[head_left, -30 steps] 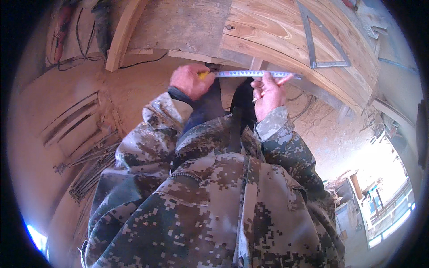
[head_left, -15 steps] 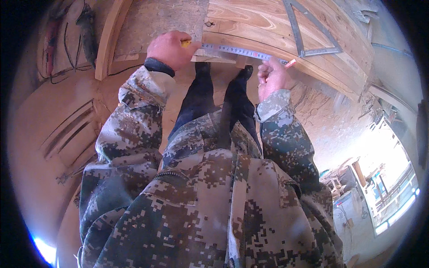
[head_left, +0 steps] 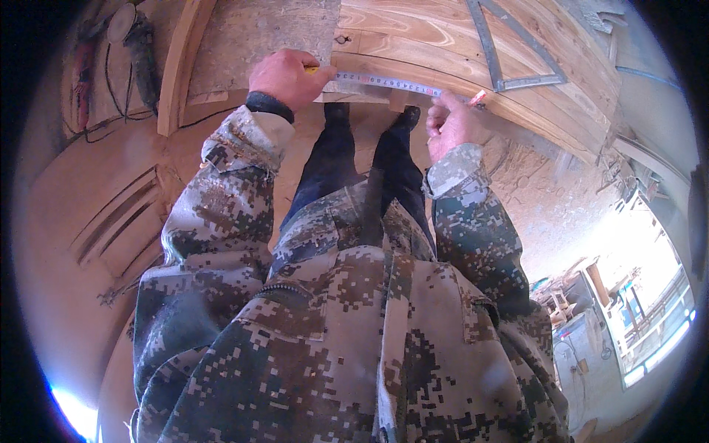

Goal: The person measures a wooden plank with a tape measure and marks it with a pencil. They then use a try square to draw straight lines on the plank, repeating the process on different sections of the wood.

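My left hand is closed around a tape measure, whose yellow case shows only as a small patch between the fingers. Its pale blade stretches rightward along the near edge of a wooden panel. At the blade's other end my right hand is closed, with the fingertips at the tape. A slim red and white stick, like a pencil or marker, sticks out past these fingers; how they grip it is hidden. The panel is made of joined boards with bold grain.
A metal triangle square lies on the panel at right. A plain grey-brown board adjoins it at left, beside an upright wooden strip. Two corded power tools are at far left. Sawdust covers the floor.
The right hand has shifted slightly up and now covers the blade's right part, which showed beyond it before. The stick points more upward. My left hand has moved slightly right.
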Demonstrator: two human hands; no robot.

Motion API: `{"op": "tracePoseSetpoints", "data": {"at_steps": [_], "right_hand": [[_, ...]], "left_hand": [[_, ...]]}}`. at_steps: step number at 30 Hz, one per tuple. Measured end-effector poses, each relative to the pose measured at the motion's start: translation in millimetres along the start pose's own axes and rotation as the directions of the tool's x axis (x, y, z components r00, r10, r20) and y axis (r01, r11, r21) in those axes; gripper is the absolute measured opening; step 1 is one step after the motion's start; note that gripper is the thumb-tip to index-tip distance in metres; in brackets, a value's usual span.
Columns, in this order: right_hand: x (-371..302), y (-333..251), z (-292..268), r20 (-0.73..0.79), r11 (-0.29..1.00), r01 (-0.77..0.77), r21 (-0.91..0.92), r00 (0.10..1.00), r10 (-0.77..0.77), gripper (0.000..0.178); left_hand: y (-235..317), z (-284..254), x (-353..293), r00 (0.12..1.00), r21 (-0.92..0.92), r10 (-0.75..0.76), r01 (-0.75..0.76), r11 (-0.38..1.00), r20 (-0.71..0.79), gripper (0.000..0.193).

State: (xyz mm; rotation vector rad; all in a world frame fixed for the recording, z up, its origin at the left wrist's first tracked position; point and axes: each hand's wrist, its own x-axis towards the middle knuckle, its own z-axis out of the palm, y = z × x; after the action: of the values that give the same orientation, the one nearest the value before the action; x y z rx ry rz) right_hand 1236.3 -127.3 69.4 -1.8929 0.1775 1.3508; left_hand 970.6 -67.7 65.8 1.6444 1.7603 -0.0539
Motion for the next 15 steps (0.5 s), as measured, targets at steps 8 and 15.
{"op": "tracePoseSetpoints", "data": {"at_steps": [8, 15], "right_hand": [[-1.2, 0.9, 2.3, -0.042, 0.999, 0.026, 0.027, 0.999, -0.025, 0.018], [-3.3, 1.4, 3.4, -0.043, 0.999, 0.046, 0.02, 0.998, -0.045, 0.017]], "left_hand": [[6.5, -1.6, 5.3, 0.996, 0.021, -0.056, 0.054, 0.998, 0.069, 0.04], [5.6, -3.0, 8.6, 0.991, 0.005, -0.067, 0.067, 0.998, 0.112, 0.038]]}}
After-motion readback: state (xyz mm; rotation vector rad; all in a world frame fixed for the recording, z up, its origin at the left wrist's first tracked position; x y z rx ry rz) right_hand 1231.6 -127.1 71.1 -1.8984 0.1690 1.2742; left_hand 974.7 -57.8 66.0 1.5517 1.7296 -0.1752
